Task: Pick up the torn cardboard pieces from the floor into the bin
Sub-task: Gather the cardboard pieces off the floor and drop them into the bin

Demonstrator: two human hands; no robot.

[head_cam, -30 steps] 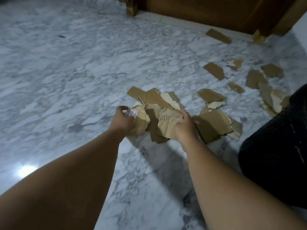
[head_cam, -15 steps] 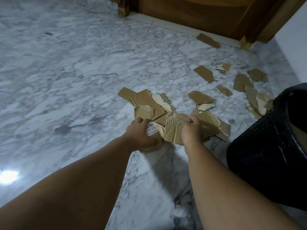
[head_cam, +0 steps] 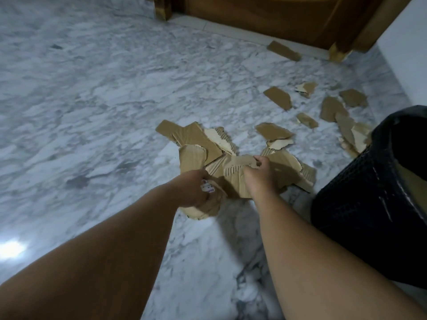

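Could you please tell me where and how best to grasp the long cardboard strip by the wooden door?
Pinch the strip across its narrow width near mid-length, coming from above on its near long edge. It lies flat on the floor, apart from other pieces, so a fingertip probably must lift an edge first; the door sill crowds its far side.

brown torn cardboard pieces (head_cam: 233, 174), some torn faces cream, lie on white grey-veined marble floor (head_cam: 92, 100) beside a black mesh-patterned bin (head_cam: 360, 204).
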